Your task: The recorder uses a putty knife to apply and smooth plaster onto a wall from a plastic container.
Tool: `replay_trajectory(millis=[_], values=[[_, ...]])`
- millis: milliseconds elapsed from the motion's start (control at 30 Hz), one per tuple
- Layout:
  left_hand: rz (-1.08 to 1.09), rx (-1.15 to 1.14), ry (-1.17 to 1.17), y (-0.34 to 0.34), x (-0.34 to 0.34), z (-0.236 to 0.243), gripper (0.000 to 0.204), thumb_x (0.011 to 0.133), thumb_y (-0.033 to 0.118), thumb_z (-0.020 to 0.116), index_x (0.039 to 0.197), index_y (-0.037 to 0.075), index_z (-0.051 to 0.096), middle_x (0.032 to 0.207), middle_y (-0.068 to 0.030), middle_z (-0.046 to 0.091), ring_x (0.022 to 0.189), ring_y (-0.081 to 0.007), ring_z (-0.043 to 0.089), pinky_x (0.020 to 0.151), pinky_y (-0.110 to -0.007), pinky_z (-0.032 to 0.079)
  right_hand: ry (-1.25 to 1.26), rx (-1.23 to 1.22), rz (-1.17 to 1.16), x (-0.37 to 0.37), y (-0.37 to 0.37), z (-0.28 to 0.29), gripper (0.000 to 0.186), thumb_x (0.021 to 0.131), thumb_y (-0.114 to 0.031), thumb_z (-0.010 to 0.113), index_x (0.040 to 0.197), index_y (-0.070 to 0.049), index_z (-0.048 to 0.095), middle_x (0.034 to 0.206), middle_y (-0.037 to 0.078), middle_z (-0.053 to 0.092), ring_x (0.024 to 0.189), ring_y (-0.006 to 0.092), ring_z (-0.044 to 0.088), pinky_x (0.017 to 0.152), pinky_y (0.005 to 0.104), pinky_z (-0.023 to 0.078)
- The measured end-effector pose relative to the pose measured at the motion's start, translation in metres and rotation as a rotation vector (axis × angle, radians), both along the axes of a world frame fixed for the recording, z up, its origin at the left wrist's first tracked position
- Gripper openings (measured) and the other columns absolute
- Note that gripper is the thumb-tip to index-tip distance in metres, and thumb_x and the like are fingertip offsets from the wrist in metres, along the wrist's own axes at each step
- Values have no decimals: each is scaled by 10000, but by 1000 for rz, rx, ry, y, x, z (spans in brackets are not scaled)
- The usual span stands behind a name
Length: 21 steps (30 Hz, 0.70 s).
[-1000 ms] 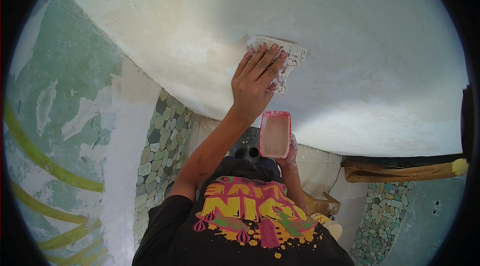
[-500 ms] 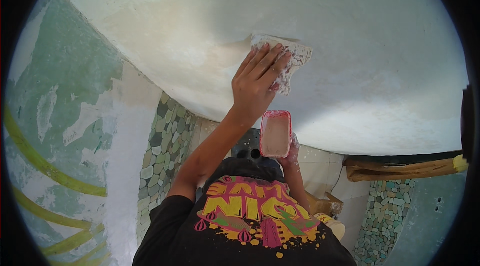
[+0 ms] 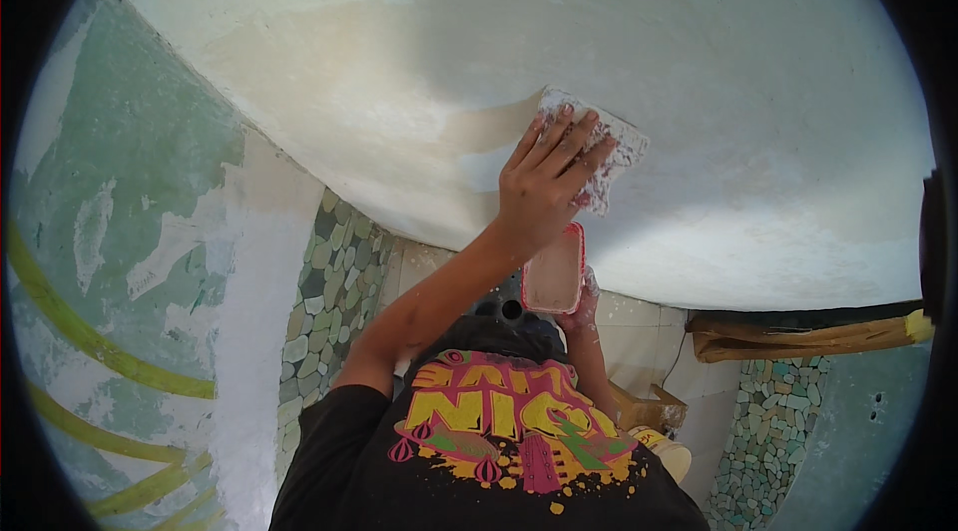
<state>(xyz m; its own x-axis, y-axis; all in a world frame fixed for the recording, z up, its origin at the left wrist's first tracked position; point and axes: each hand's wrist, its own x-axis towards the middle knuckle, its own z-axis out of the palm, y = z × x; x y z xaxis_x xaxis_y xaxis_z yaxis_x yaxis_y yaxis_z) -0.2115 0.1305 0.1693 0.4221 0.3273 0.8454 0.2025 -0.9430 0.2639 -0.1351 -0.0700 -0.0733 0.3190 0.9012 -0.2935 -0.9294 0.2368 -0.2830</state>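
My left hand (image 3: pixel 544 187) presses a flat putty spreader (image 3: pixel 621 147) against a large pale curved wall (image 3: pixel 738 82). The spreader is caked with whitish putty, and my fingers lie spread across its back; the thumb is mostly hidden. Just below it, my right hand (image 3: pixel 584 303) grips the lower right side of a small red-rimmed tub (image 3: pixel 582 266) holding beige putty. Whitish smears cover that hand, and most of its fingers are out of sight behind the tub. My left wrist overlaps the tub's upper left corner. A fresh-looking, darker beige band (image 3: pixel 489 127) runs left from the spreader.
At left stands a patchy green wall (image 3: pixel 150 172) with yellow-green curved stripes, beside a pebble-stone strip (image 3: pixel 334 271). A brown ledge (image 3: pixel 798 333) runs along the right. Below it are a wooden stool-like piece (image 3: pixel 649 411) and a pale bucket (image 3: pixel 667 451) on the tiled floor.
My left hand and the spreader have slid right and a little down along the wall, lengthening the beige band behind them. The tub in my right hand has barely shifted.
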Motion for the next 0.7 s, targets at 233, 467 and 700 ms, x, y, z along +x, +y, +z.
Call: replay_trajectory(millis=[233,467,700], values=[[201,140,-269,41,-34,98,581,693,123,791,1262,234,751,1384,-43,671,1335,-316,586,1122,-513,416,4,10,12,2,3,-9,585,1005,-452,541,1448,-69,536,1430,149,610,1278,356,602,1076,551,486],[19,-103,6,24,-20,8,529,723,50,729,1221,224,775,1333,-64,698,1328,-298,595,1134,-514,422,16,0,-8,3,6,-7,579,1011,-455,530,1441,-67,541,1430,153,608,1269,356,609,1071,552,492],[38,38,-150,12,-37,81,443,746,68,733,1161,213,794,1327,-57,701,1256,-268,643,1128,-487,423,-11,22,56,-1,16,19,573,1011,-453,530,1435,-67,549,1415,155,618,1265,347,614,1067,543,499]])
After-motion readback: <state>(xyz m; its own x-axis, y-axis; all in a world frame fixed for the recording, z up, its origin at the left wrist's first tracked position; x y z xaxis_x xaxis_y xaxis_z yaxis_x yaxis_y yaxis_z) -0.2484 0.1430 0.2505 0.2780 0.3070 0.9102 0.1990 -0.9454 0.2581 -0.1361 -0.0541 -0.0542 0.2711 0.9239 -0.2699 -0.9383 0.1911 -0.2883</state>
